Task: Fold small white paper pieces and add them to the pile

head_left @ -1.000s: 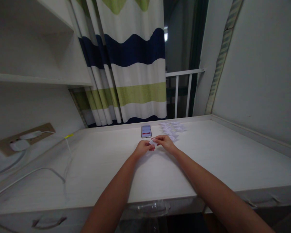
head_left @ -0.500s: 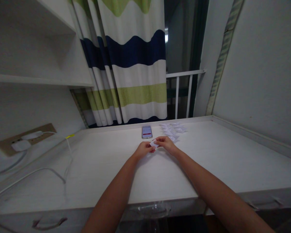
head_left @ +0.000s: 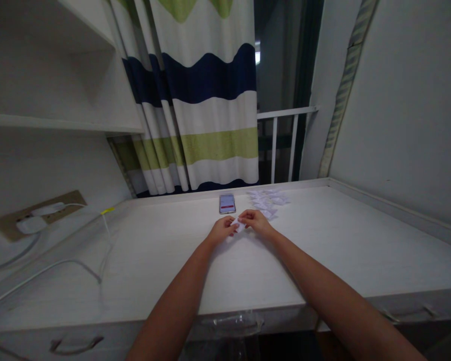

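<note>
A small folded piece of white paper (head_left: 239, 226) is held between both hands above the white desk (head_left: 165, 260). My left hand (head_left: 222, 229) pinches its left side, thumb in front. My right hand (head_left: 256, 222) grips the upper right side between thumb and fingers. Just beyond the right hand lie several folded white paper pieces (head_left: 267, 199) in a loose cluster. A phone (head_left: 227, 204) with its screen lit lies flat behind the left hand. The fold's finer details are too small to make out.
A striped curtain (head_left: 214, 115) hangs behind the desk, beside a white railing (head_left: 274, 145). At the left, a plugged-in charger (head_left: 32, 224) has a white cable (head_left: 71, 260) running over the desk. Drawer handles (head_left: 77, 347) line the front edge.
The paper has turned slightly between my fingers and now sits more upright, with the left fingers shifted around it. Both hands stay in nearly the same place.
</note>
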Demonstrator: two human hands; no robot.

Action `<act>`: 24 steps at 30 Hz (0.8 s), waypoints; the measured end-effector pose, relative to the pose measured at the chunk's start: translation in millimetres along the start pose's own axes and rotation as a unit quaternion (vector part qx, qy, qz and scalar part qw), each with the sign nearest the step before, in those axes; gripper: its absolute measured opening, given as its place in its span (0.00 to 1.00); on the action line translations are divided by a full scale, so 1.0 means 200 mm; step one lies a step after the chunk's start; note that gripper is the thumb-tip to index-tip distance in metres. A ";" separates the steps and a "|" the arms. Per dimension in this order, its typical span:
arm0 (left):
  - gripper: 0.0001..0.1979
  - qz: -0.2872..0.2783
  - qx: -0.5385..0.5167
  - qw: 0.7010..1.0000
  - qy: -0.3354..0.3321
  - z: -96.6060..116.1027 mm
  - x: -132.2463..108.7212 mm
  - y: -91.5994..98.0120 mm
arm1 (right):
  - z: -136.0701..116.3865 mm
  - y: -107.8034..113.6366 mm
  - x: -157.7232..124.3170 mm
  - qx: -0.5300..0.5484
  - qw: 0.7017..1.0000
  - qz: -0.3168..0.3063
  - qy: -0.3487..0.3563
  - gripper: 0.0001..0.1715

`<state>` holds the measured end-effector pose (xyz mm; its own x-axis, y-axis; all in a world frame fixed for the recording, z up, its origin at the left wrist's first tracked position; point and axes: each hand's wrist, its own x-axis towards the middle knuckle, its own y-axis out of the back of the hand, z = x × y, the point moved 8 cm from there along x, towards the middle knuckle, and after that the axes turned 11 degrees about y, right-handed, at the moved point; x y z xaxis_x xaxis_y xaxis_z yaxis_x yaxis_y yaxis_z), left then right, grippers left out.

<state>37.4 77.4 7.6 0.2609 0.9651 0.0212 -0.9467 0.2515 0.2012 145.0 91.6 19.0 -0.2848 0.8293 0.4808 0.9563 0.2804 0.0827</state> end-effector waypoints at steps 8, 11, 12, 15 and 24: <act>0.17 0.033 0.014 0.999 0.005 0.01 -0.02 0.02 | 0.02 -0.02 -0.01 -0.066 0.997 -0.037 0.025 0.13; 0.17 0.050 0.005 0.999 0.011 0.01 -0.02 0.03 | 0.01 -0.02 -0.01 -0.066 0.997 -0.037 0.027 0.13; 0.17 0.052 0.004 0.999 0.012 0.01 -0.02 0.03 | 0.00 -0.03 -0.01 -0.069 0.996 -0.038 0.030 0.12; 0.17 0.048 0.002 0.999 0.017 0.02 -0.03 0.03 | -0.01 -0.03 -0.01 -0.071 0.996 -0.037 0.041 0.13; 0.08 0.064 0.136 0.988 -0.039 0.04 -0.04 0.02 | 0.00 -0.04 -0.01 -0.058 0.997 -0.048 0.021 0.12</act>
<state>33.1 70.0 16.0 0.1657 0.9765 0.1378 -0.8903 0.0880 0.4469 137.5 86.8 16.8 -0.3753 0.7790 0.5023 0.9264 0.2985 0.2294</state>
